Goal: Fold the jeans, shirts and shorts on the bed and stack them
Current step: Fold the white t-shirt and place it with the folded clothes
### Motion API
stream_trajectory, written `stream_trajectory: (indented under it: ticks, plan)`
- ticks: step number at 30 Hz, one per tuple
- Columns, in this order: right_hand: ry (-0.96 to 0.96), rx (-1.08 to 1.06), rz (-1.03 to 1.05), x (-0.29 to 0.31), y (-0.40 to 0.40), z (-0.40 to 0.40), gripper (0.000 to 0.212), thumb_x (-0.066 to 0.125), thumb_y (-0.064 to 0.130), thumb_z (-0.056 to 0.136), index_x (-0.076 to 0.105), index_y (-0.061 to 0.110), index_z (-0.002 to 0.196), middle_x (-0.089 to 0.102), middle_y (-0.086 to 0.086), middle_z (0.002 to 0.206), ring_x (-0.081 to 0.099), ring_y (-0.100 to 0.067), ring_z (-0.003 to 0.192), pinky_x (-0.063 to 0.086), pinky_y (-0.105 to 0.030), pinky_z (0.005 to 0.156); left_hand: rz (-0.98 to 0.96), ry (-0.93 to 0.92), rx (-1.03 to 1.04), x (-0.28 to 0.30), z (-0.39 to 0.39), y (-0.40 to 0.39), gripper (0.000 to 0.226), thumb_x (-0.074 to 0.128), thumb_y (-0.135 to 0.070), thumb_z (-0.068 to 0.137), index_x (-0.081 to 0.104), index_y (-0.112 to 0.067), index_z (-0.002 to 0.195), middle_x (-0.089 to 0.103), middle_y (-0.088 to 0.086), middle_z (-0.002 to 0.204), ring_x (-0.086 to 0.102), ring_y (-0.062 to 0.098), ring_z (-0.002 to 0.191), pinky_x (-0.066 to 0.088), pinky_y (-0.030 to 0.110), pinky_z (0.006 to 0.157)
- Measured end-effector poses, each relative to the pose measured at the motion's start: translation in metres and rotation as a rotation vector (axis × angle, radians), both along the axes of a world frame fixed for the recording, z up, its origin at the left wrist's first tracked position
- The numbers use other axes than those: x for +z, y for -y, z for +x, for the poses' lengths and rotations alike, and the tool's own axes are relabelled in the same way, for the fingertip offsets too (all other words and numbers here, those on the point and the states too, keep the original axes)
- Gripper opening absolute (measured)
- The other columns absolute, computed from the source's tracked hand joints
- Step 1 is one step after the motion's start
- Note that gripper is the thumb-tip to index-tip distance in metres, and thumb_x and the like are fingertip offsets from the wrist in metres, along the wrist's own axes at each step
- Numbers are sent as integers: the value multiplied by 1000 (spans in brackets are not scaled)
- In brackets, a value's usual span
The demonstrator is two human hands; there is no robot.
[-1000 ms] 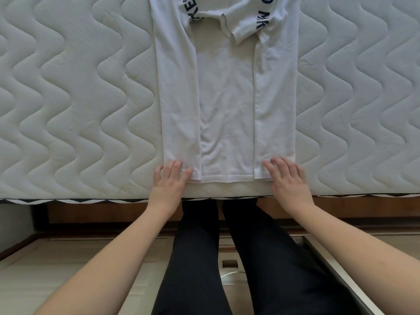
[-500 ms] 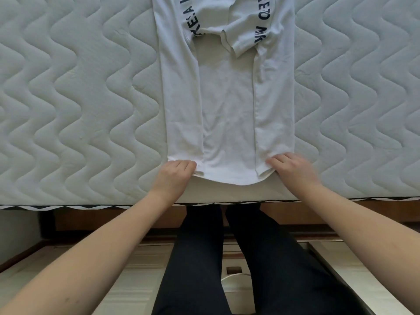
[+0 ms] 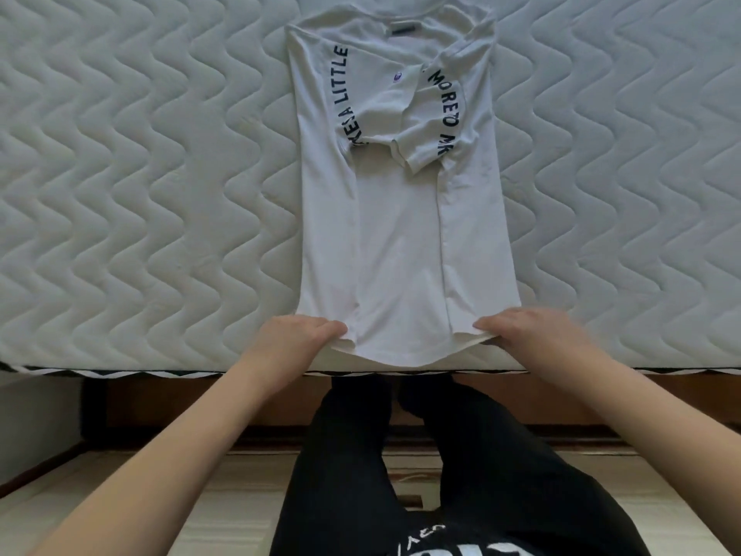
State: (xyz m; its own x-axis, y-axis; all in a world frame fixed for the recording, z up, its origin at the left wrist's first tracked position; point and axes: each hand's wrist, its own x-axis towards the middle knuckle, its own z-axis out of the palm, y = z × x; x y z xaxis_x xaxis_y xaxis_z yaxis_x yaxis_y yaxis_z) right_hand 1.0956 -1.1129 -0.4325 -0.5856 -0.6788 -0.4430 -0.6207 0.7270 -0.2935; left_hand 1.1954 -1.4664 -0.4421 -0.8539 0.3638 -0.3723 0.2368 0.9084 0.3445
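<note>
With both side panels already folded in, I pinch the white T-shirt's hem corners near the mattress edge, left hand and right hand, ready to fold lengthwise.

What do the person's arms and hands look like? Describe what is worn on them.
Both forearms are bare from the frame edge to the wrists, with no sleeves in view. The left hand and right hand wear no gloves, rings, watch or bracelet that can be seen. The right hand is slightly blurred.
</note>
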Motion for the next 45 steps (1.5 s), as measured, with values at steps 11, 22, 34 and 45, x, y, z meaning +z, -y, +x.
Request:
stream_trajectory:
  ticks: [11,22,34,45]
  plan:
    - [191,-38,74,50,-1,21,45,26,49,89,51,32,123,65,8,90,64,-19,82,30,-29,58,17,300,82,46,8,-1,20,48,-32,97,53,-35,116,68,-9,102,63,18,92,47,34,73]
    - [3,-266,-270,54,47,-92,17,73,13,85,73,13,102,73,-2,94,69,-31,76,49,-37,60,200,92,133,69,-124,32,19,66,-17,92,72,-21,109,71,-7,103,63,18,92,42,28,71]
    - [-53,-281,-292,44,89,-255,14,69,17,87,74,17,101,72,-3,87,61,-29,76,39,-32,69,109,91,110,42,-301,94,15,66,-29,90,66,-35,105,60,-21,85,48,3,77,33,14,63]
    - [25,-460,-191,-68,114,-371,14,69,29,90,72,23,103,67,1,88,58,-23,90,44,-33,72,18,130,278,-66,-401,115,27,67,-31,91,66,-20,115,68,4,103,58,25,97,31,26,70]
